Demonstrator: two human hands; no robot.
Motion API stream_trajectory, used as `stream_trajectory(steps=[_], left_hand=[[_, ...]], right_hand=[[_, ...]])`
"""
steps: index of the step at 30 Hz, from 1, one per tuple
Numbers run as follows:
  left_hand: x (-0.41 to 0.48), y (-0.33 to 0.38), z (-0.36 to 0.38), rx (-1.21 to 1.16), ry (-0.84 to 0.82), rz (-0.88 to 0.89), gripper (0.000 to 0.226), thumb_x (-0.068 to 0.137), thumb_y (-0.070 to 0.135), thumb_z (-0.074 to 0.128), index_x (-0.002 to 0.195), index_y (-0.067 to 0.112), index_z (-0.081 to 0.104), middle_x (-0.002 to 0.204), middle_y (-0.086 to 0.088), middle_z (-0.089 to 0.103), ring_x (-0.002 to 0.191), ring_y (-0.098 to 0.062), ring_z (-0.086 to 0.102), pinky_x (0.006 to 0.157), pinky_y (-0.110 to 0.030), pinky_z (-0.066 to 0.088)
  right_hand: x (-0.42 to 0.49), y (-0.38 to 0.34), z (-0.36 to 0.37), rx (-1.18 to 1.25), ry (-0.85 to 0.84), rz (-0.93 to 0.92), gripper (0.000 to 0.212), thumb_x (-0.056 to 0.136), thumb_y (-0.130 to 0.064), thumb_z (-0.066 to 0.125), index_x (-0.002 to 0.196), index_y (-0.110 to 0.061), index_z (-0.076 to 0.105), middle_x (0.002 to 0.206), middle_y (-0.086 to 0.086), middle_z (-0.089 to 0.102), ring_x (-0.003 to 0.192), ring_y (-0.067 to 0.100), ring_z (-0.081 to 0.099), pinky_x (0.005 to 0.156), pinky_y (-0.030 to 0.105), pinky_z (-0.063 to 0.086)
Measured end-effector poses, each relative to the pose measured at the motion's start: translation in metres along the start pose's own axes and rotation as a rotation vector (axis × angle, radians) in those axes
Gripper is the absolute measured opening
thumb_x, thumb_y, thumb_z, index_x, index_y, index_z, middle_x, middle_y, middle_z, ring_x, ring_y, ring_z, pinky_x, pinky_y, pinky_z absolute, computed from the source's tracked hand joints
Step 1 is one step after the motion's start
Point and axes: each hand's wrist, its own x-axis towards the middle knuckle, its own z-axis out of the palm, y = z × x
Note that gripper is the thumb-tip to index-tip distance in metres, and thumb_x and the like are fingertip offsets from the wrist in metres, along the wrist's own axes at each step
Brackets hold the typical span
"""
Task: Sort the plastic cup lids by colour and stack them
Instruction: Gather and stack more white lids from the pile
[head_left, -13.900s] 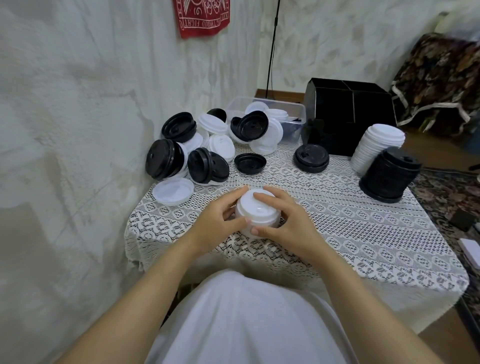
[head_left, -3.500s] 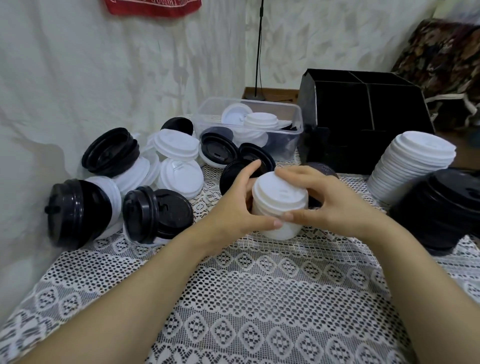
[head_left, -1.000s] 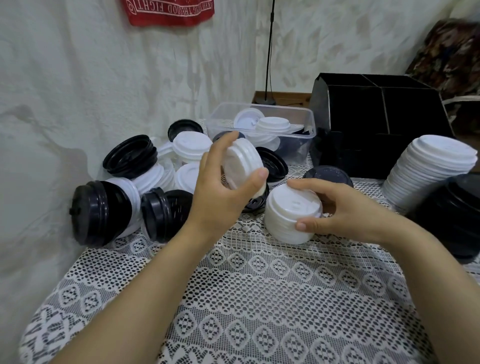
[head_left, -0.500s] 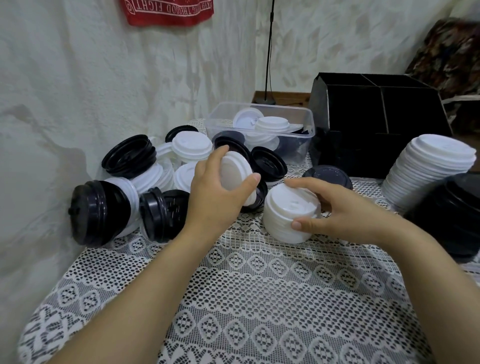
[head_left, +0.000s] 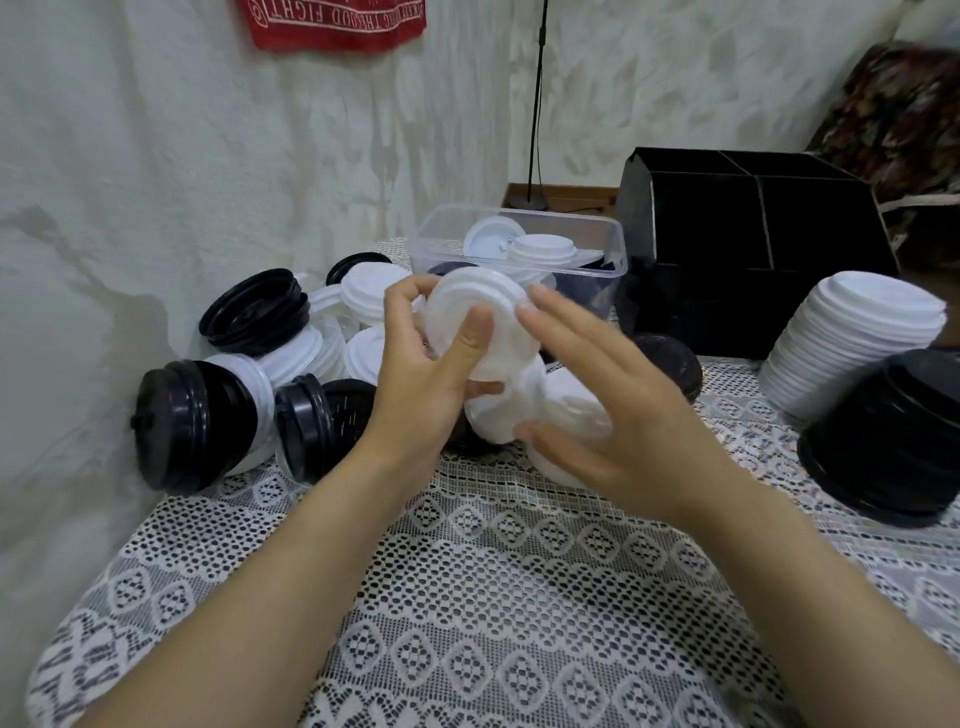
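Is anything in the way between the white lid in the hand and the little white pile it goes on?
Nothing shows between them. The left hand holds the lid tilted just above the pile. Only the right hand is near, lying along the pile's right side, fingers by the lid's rim.

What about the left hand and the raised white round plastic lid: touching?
Touching. Head view: left hand pinches the white round plastic lid, thumb on it.

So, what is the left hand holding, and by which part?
The left hand grips a white lid by its rim, thumb across the face.
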Motion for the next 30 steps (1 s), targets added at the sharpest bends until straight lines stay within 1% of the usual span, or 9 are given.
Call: stream_trajectory(steps=[4, 7, 12, 16, 19, 22, 25, 28, 30], left_hand=[[-0.003, -0.002, 0.002, -0.077, -0.04, -0.084, 0.034, 0.084, 0.037, 0.059, 0.113, 0.025, 0.046, 0.127, -0.02, 0.055, 0.098, -0.027, 0.067, 0.063, -0.035, 0.057], [-0.004, 0.003, 0.002, -0.215, -0.105, -0.172, 0.017, 0.095, 0.023, 0.05, 0.112, 0.019, 0.049, 0.115, -0.014, 0.062, 0.089, -0.023, 0.068, 0.06, -0.034, 0.057], [-0.005, 0.007, 0.001, -0.293, -0.262, -0.217, 0.034, 0.087, 0.019, 0.057, 0.119, 0.012, 0.048, 0.104, -0.009, 0.067, 0.087, -0.018, 0.067, 0.061, -0.028, 0.055], [-0.006, 0.002, 0.002, -0.304, -0.322, -0.208, 0.037, 0.085, 0.014, 0.058, 0.121, 0.013, 0.047, 0.101, -0.008, 0.071, 0.088, -0.018, 0.069, 0.068, -0.026, 0.056], [-0.007, 0.0, 0.004, -0.309, -0.342, -0.216, 0.035, 0.089, 0.017, 0.059, 0.122, 0.014, 0.048, 0.104, -0.007, 0.071, 0.09, -0.018, 0.068, 0.069, -0.025, 0.055], [-0.007, -0.003, 0.006, -0.227, -0.283, -0.218, 0.035, 0.091, 0.03, 0.05, 0.122, 0.015, 0.052, 0.114, -0.008, 0.068, 0.099, -0.017, 0.065, 0.082, -0.03, 0.054], [-0.004, -0.008, 0.004, -0.114, -0.234, -0.175, 0.026, 0.092, 0.022, 0.054, 0.118, 0.016, 0.056, 0.111, -0.005, 0.068, 0.105, -0.015, 0.064, 0.096, -0.034, 0.049], [-0.002, -0.013, 0.001, 0.017, -0.287, -0.144, 0.047, 0.078, 0.013, 0.058, 0.125, 0.015, 0.052, 0.122, -0.001, 0.065, 0.114, -0.012, 0.061, 0.099, -0.031, 0.048], [-0.003, -0.018, 0.001, 0.112, -0.369, -0.151, 0.066, 0.072, 0.009, 0.065, 0.134, 0.016, 0.044, 0.134, -0.001, 0.057, 0.123, -0.009, 0.054, 0.104, -0.031, 0.044]], right_hand=[[-0.001, 0.001, 0.009, -0.042, 0.026, 0.015, 0.069, 0.089, -0.034, 0.058, 0.148, -0.006, 0.034, 0.157, 0.005, 0.03, 0.145, 0.013, 0.028, 0.117, 0.026, 0.026], [-0.003, 0.007, 0.007, 0.015, 0.065, 0.082, 0.075, 0.088, -0.037, 0.061, 0.149, -0.007, 0.029, 0.157, 0.005, 0.028, 0.146, 0.01, 0.024, 0.118, 0.024, 0.022], [-0.003, 0.013, 0.008, 0.111, 0.147, 0.153, 0.081, 0.083, -0.04, 0.066, 0.148, -0.009, 0.028, 0.154, 0.003, 0.031, 0.146, 0.011, 0.026, 0.118, 0.026, 0.024], [-0.004, 0.015, 0.006, 0.137, 0.198, 0.161, 0.084, 0.078, -0.041, 0.07, 0.146, -0.009, 0.032, 0.149, 0.001, 0.036, 0.142, 0.015, 0.032, 0.117, 0.033, 0.029], [-0.004, 0.017, 0.003, 0.124, 0.202, 0.186, 0.085, 0.075, -0.041, 0.072, 0.145, -0.007, 0.037, 0.147, -0.001, 0.039, 0.139, 0.014, 0.036, 0.115, 0.032, 0.032], [-0.004, 0.018, -0.002, 0.142, 0.193, 0.238, 0.085, 0.072, -0.039, 0.075, 0.143, -0.006, 0.042, 0.146, 0.003, 0.044, 0.138, 0.01, 0.038, 0.114, 0.032, 0.034], [-0.004, 0.021, -0.011, 0.202, 0.175, 0.316, 0.082, 0.07, -0.044, 0.071, 0.142, -0.016, 0.043, 0.144, -0.009, 0.043, 0.138, 0.004, 0.038, 0.113, 0.037, 0.038], [-0.004, 0.026, -0.021, 0.274, 0.107, 0.379, 0.079, 0.068, -0.046, 0.076, 0.138, -0.027, 0.043, 0.14, -0.019, 0.043, 0.136, 0.001, 0.04, 0.111, 0.035, 0.04], [-0.005, 0.028, -0.027, 0.33, 0.051, 0.428, 0.076, 0.069, -0.042, 0.085, 0.133, -0.03, 0.046, 0.137, -0.021, 0.045, 0.131, -0.003, 0.043, 0.107, 0.025, 0.042]])
